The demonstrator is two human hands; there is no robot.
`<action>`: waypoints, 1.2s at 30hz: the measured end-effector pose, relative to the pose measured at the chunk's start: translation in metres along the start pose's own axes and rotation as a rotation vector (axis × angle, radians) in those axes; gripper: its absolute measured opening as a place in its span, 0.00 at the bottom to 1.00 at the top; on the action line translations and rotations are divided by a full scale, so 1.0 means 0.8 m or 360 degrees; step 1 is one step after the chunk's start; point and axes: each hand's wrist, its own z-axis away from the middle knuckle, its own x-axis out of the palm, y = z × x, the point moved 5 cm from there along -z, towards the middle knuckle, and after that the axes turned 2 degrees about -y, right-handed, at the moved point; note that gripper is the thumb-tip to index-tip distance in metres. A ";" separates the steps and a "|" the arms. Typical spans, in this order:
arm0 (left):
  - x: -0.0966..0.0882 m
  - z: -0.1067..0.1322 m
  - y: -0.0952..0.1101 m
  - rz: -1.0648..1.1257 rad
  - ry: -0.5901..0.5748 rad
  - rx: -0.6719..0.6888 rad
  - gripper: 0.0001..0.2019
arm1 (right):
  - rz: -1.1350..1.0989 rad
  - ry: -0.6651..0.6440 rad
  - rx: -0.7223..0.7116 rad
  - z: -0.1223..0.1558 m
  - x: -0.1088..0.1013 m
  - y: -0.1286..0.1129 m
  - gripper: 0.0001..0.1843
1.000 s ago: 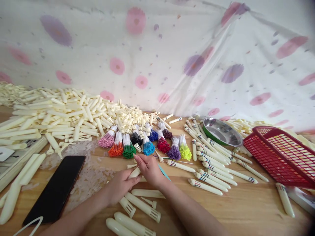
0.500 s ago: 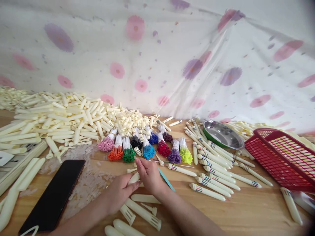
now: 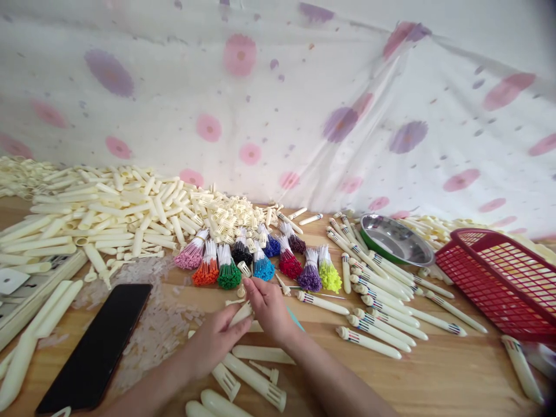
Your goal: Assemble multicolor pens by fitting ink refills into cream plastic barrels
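My left hand [image 3: 219, 333] is closed around a cream plastic pen barrel [image 3: 241, 314] that slants up to the right. Beside it, my right hand [image 3: 270, 308] is closed in a pinch at the barrel's upper end; whatever lies between those fingertips is hidden. Just past the fingertips is a small cream part [image 3: 242, 291]. Bundles of thin white refills with coloured ends stand behind the hands, among them a green bundle [image 3: 229, 272] and a light blue bundle [image 3: 263, 265]. Below the hands lie a slotted barrel [image 3: 256, 379] and a smooth barrel [image 3: 263, 354].
Cream barrels [image 3: 99, 202] are heaped at the left behind a black phone [image 3: 95, 347]. Clear little tubes [image 3: 150, 324] are scattered beside it. Rows of multicolour pens [image 3: 373, 346], a steel bowl [image 3: 397, 237] and a red basket [image 3: 499, 278] occupy the right.
My hands have shifted slightly right and stay together at the barrel. The whole view has moved a little; the items on the table look the same.
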 end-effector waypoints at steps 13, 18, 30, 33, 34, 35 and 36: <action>0.029 0.017 -0.005 0.1431 -0.0712 -0.0340 0.22 | -0.0052 0.0251 -0.0350 0.012 -0.017 -0.026 0.23; 0.019 0.017 -0.002 0.1088 -0.0591 -0.0255 0.24 | 0.0134 0.0188 -0.0547 0.015 -0.020 -0.038 0.22; 0.012 0.020 -0.010 0.0341 -0.0246 -0.0004 0.18 | 0.0160 0.0002 -0.0285 0.014 -0.014 -0.031 0.24; 0.011 0.021 -0.008 0.0214 -0.0193 -0.0003 0.18 | 0.0153 0.0086 -0.0249 0.016 -0.014 -0.029 0.23; 0.009 0.021 -0.006 0.0149 -0.0173 0.0015 0.18 | 0.0135 0.0067 -0.0244 0.016 -0.013 -0.028 0.23; 0.007 0.021 -0.003 0.0061 -0.0144 0.0055 0.17 | 0.0110 0.0036 -0.0235 0.016 -0.011 -0.026 0.23; 0.005 0.021 0.001 -0.0054 -0.0100 0.0106 0.16 | 0.0085 0.0009 -0.0220 0.016 -0.009 -0.025 0.23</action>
